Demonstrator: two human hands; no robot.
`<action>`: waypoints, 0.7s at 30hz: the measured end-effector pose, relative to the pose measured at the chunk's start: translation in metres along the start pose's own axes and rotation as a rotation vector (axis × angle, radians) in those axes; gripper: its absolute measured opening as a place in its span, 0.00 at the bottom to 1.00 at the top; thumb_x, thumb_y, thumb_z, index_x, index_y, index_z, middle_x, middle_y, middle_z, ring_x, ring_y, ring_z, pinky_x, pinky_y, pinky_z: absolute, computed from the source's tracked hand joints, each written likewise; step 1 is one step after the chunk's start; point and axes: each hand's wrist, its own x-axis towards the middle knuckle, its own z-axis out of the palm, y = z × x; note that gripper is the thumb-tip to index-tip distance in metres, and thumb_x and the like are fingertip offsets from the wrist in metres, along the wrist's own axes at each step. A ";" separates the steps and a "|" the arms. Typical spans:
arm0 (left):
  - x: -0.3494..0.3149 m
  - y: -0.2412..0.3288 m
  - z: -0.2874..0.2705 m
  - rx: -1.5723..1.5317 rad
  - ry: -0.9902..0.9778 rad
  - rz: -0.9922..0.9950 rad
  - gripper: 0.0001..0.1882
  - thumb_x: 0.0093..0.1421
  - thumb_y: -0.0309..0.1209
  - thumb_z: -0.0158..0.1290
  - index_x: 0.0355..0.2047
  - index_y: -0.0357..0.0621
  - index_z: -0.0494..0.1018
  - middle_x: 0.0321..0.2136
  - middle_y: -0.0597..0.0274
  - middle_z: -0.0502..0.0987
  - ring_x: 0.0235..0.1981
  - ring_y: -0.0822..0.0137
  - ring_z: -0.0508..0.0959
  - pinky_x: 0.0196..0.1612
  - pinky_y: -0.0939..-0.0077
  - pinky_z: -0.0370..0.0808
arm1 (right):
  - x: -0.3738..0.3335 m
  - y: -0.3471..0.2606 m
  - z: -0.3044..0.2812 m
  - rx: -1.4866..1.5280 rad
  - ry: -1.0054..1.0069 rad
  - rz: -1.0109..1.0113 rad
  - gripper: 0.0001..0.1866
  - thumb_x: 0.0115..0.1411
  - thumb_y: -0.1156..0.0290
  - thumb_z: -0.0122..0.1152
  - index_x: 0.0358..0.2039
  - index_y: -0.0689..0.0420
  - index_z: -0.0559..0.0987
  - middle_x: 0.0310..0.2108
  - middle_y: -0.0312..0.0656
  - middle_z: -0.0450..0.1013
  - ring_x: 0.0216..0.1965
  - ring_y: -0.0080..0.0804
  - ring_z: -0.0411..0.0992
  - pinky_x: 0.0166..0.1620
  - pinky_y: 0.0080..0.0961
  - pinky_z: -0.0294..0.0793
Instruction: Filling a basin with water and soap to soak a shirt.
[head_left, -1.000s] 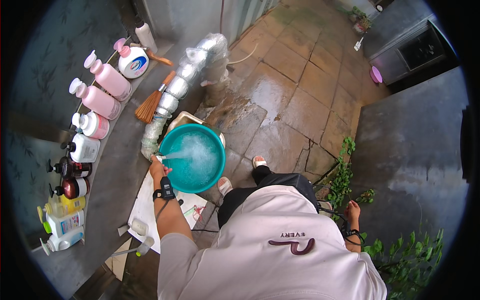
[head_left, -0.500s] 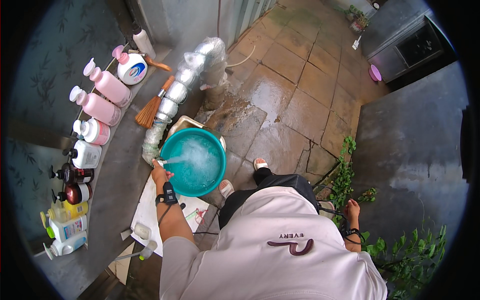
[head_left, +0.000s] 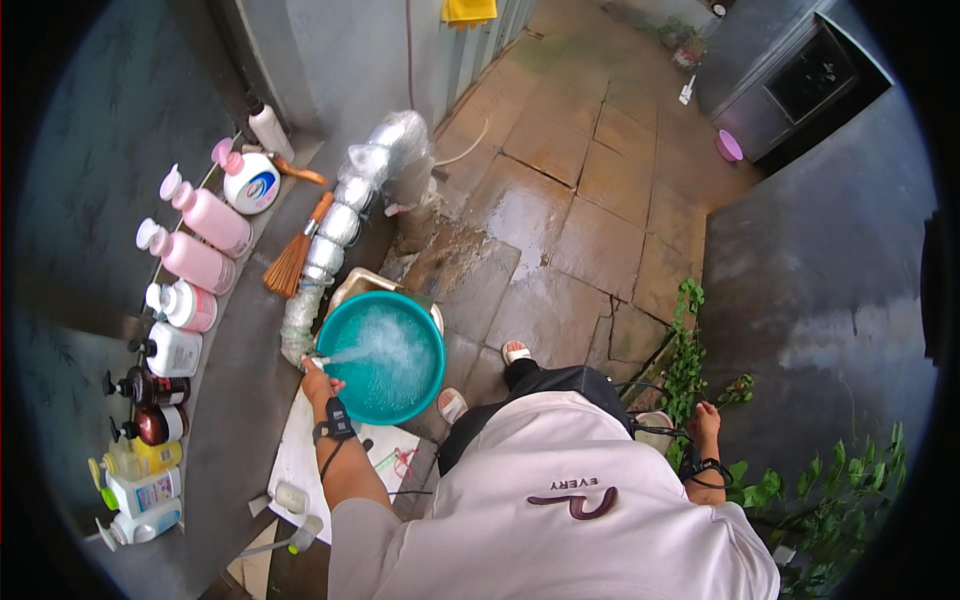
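Observation:
My left hand (head_left: 320, 384) grips a small tap (head_left: 316, 361) at the lower end of a pipe (head_left: 341, 225) wrapped in silver foil and clear plastic. A stream of water (head_left: 378, 344) runs from the tap into a round teal basin (head_left: 436, 385), frothing white where it lands. Under the basin's far side shows the rim of a cream-coloured tub (head_left: 351, 285). My right hand (head_left: 706, 424) hangs at my side, its fingers loosely curled with nothing visible in them. Black cords run close to it.
Pump bottles, including a pink one (head_left: 212, 216), line the ledge on the left. A hand broom (head_left: 291, 262) leans by the pipe. A white board (head_left: 300, 455) lies left of my legs. Wet paving (head_left: 520, 210) stretches ahead; vines (head_left: 685, 350) grow by the right wall.
The view has shifted, so the basin and pipe sit lower and a yellow cloth shows at the top. My left hand stays on the tap and water keeps running.

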 end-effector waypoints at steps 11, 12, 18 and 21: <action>0.023 -0.014 -0.005 0.013 -0.027 0.039 0.42 0.54 0.67 0.34 0.30 0.29 0.64 0.15 0.52 0.70 0.12 0.57 0.73 0.12 0.71 0.71 | 0.006 0.008 0.006 0.024 0.064 -0.044 0.14 0.57 0.67 0.53 0.42 0.59 0.74 0.17 0.34 0.66 0.15 0.24 0.65 0.17 0.27 0.69; 0.015 -0.011 -0.005 0.009 -0.007 0.052 0.42 0.56 0.66 0.34 0.30 0.27 0.65 0.15 0.51 0.69 0.12 0.57 0.73 0.13 0.69 0.73 | 0.002 0.003 0.008 0.038 0.069 -0.048 0.14 0.57 0.67 0.53 0.42 0.59 0.74 0.17 0.34 0.66 0.15 0.24 0.65 0.17 0.27 0.69; 0.020 -0.007 -0.005 0.057 -0.017 0.020 0.41 0.56 0.66 0.34 0.30 0.30 0.64 0.16 0.52 0.69 0.12 0.57 0.73 0.13 0.70 0.72 | -0.010 -0.008 0.014 -0.024 0.097 -0.092 0.14 0.57 0.67 0.52 0.41 0.60 0.75 0.18 0.36 0.67 0.14 0.27 0.65 0.16 0.27 0.68; 0.022 -0.008 -0.003 0.003 -0.010 0.063 0.41 0.55 0.66 0.34 0.30 0.31 0.64 0.17 0.53 0.69 0.13 0.58 0.73 0.14 0.71 0.72 | -0.011 -0.006 0.011 -0.015 0.081 -0.100 0.13 0.57 0.67 0.52 0.40 0.60 0.75 0.18 0.36 0.67 0.15 0.26 0.65 0.16 0.26 0.69</action>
